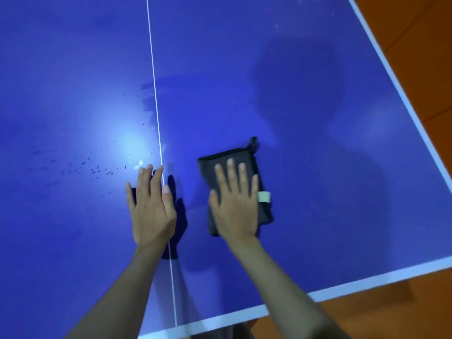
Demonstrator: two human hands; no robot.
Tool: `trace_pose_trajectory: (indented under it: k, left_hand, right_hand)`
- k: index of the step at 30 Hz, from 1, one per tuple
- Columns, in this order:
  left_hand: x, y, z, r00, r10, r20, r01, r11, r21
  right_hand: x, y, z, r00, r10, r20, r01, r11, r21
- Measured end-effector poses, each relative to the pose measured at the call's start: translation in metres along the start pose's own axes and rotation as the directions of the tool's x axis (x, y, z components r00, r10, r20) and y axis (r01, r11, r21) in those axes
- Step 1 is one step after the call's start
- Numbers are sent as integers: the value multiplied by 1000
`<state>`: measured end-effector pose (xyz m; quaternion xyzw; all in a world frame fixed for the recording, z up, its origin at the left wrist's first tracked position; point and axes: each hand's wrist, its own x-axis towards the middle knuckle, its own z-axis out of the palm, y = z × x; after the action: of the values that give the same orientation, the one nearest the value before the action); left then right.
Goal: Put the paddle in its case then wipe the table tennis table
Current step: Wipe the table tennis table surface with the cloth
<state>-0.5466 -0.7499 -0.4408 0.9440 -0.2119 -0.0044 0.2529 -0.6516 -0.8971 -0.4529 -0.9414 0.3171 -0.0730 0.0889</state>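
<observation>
The right hand lies flat on a dark grey cloth, fingers straight and spread, pressing it down on the blue table tennis table. It is not curled round the cloth, only pushing on top of it. The cloth is folded into a long shape, and its long side runs away from the near edge, the same way the fingers point. A small pale tag sticks out on the cloth's right side, but no writing on it can be read.

The left hand lies flat and open on the bare table, holding nothing, right over the thin white centre line.

Little water drops sit to the left of that line, just beyond the left hand. So the wet spot is to the left of the cloth, with the left hand in between. I think the cloth must slide left next, and the left hand may need to move away. The paddle and its case are not in view.
</observation>
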Motion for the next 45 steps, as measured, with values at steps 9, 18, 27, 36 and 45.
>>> trace_pose_trajectory:
  k: [9,18,27,36,45]
  left_hand:
    - [-3,-5,-1,998,46,-50,-47,999,-21]
    - [-5,-2,2,998,47,-41,-45,998,54]
    - [-5,-1,9,995,49,-83,-37,989,144]
    - [0,-10,-1,983,-118,-143,56,925,-375]
    - [-66,-22,-30,995,98,0,-98,995,-31]
  right_hand:
    - [-37,-12,0,938,-339,78,340,940,-2]
    - [-44,208,-46,975,217,-48,-219,975,-29]
    - [-67,120,-28,958,282,-55,-285,957,-52]
    - [-138,-91,15,996,-76,53,76,997,4]
    - [-124,53,-18,998,-34,50,33,999,21]
